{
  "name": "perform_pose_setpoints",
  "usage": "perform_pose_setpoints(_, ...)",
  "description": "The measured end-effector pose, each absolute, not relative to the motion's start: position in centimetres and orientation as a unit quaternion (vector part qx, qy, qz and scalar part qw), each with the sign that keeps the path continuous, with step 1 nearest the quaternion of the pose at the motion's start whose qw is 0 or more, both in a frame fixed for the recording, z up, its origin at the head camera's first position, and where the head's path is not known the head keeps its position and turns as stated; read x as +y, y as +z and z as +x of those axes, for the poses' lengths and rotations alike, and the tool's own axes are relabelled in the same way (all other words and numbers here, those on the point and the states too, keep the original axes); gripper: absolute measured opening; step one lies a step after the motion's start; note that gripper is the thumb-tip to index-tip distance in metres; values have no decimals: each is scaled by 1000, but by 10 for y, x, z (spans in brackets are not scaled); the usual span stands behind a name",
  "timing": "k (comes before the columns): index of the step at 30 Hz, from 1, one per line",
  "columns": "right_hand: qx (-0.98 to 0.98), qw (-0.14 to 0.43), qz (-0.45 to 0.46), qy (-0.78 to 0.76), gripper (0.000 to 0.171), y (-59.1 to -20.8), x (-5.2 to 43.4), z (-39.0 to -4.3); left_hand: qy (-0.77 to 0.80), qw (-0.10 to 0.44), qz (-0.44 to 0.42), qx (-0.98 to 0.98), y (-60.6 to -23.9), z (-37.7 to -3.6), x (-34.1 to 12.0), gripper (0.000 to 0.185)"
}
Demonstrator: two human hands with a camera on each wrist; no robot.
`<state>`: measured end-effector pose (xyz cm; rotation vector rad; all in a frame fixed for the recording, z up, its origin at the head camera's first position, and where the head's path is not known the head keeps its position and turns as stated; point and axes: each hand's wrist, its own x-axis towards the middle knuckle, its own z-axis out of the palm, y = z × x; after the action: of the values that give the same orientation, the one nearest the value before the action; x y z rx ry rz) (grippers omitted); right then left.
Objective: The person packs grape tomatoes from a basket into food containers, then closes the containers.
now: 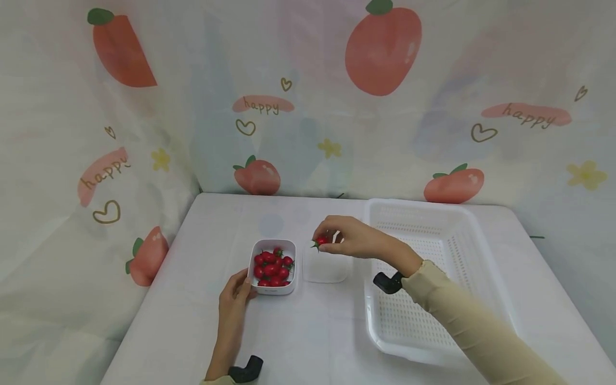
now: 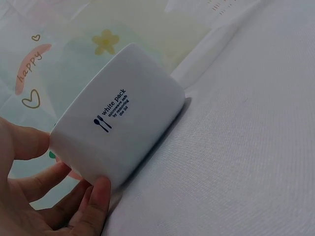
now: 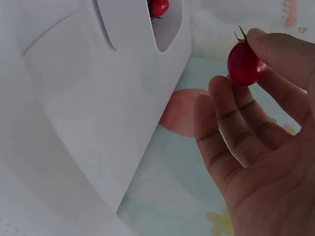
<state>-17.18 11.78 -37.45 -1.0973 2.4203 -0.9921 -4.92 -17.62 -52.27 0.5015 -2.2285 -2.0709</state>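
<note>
Your right hand (image 1: 351,238) is pinching one cherry tomato (image 1: 321,240) between the thumb and the fingertips (image 3: 256,37), the other fingers curling loosely beneath it. You are holding it in the air just above the lid (image 1: 324,266), a single flat white piece lying on the desk (image 1: 308,342) just beside the container. In the right wrist view the tomato's green stem is pointing up and away from your palm.

Your left hand (image 1: 234,299) is resting against the near left corner of the one white container (image 1: 272,266), the thumb and fingers curling round its wall; the left wrist view is showing the printed words "white pack" on that wall. Inside the container a heap of cherry tomatoes (image 1: 272,266) is lying, perhaps a dozen, though they are overlapping too much for a sure count.

To your right one white perforated basket (image 1: 462,224) is sitting on the desk, your right forearm crossing over its near left rim. A cloth printed with peaches, hearts and the word "happy" is hanging behind the desk.
</note>
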Motion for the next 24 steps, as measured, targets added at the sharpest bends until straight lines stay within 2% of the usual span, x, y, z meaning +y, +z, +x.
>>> perform_pose_setpoints(15, 851, 163, -425, -263, 19, -386, 56, -186, -675, 26, 168, -718, -524, -49, -175, 42)
perform_pose_setpoints(20, 853, 167, -419, -262, 21, -391, 38, -186, -680, 25, 164, -714, -523, -49, -176, 42)
perform_pose_setpoints(24, 855, 171, -402, -279, 17, -399, 25, -184, -681, 24, 164, -713, -524, -49, -176, 42)
